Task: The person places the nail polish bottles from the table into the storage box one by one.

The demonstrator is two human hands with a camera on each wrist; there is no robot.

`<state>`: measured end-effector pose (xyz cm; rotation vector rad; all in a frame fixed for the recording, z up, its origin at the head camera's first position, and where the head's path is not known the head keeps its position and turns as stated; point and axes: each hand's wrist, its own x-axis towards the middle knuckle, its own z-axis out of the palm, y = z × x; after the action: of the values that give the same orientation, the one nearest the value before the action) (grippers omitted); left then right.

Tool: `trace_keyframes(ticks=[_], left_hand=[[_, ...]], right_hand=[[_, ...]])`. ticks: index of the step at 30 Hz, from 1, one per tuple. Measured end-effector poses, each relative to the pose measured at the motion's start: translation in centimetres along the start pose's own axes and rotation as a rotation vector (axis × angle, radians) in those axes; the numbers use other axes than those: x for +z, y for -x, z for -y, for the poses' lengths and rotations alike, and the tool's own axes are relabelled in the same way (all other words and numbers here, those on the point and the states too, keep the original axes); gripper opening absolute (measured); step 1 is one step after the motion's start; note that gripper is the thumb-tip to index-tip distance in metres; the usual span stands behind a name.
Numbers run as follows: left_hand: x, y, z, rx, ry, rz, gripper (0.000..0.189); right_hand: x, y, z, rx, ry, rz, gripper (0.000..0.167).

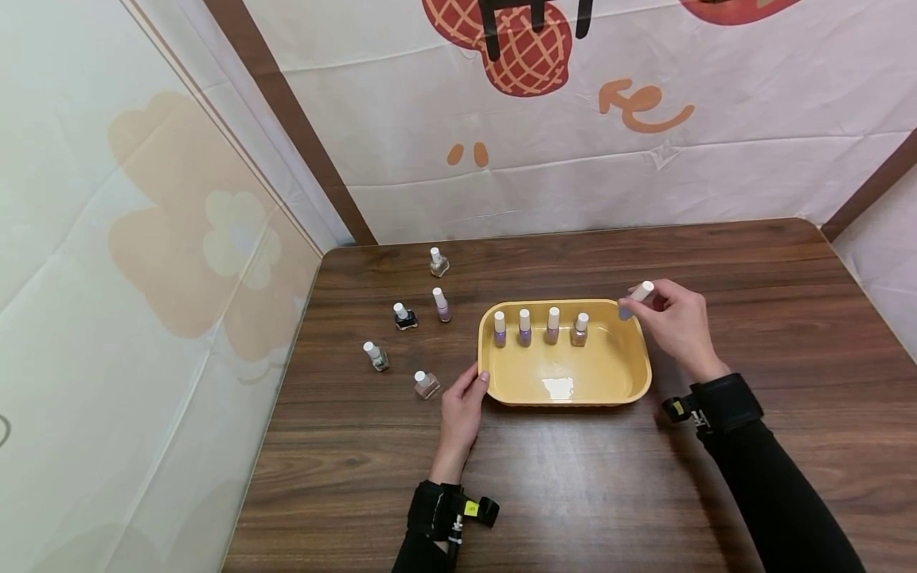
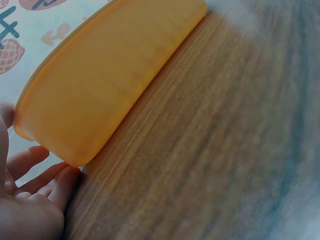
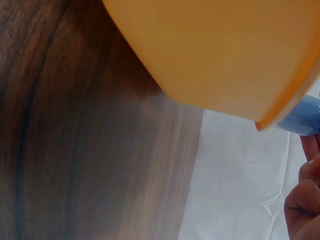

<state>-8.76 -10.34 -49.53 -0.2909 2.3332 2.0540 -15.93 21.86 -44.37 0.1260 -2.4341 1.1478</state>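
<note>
A yellow tray (image 1: 519, 380) rests on the wooden table, with several white-capped nail polish bottles upright in a row along its far side. Among them are a purple bottle (image 1: 525, 336) and a brownish one (image 1: 579, 336). My left hand (image 1: 462, 410) grips the tray's near left corner, thumb at the rim and fingers against the outer wall (image 2: 75, 125). Over the far right corner, my right hand (image 1: 677, 322) pinches a blue-violet nail polish bottle (image 3: 302, 116), its white cap tilted up. In the right wrist view that bottle shows just past the tray rim, partly cut off.
Left of the tray stand several more nail polish bottles: a clear-looking one (image 1: 439, 266), a lilac one (image 1: 442, 309), a black one (image 1: 405, 320), a greyish one (image 1: 379, 361) and a pinkish-brown one (image 1: 427, 387). Printed white cloth (image 1: 401, 127) hangs behind the table (image 1: 573, 493).
</note>
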Motion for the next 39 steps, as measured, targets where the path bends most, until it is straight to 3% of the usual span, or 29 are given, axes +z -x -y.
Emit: trace_keyframes(ticks=[5,8,25,39], left_hand=[[-0.2,1.0,-2.3,0.007,-0.013,0.013,0.039],[-0.2,1.1,-2.5,0.006,-0.014,0.013,0.040],[-0.2,1.1,-2.4,-0.018,-0.007,0.019,0.041],[-0.1,0.9,-2.2,-0.018,-0.010,0.016,0.041]], right_hand=[[0.4,0.2,-0.2,-0.033,0.008,0.033,0.014],[0.7,0.3,-0.5,-0.052,0.009,0.052,0.014],[1.5,0.7,-0.9,-0.080,0.091,0.123,0.017],[1.7,0.6,-1.3,-0.083,0.085,0.194,0.015]])
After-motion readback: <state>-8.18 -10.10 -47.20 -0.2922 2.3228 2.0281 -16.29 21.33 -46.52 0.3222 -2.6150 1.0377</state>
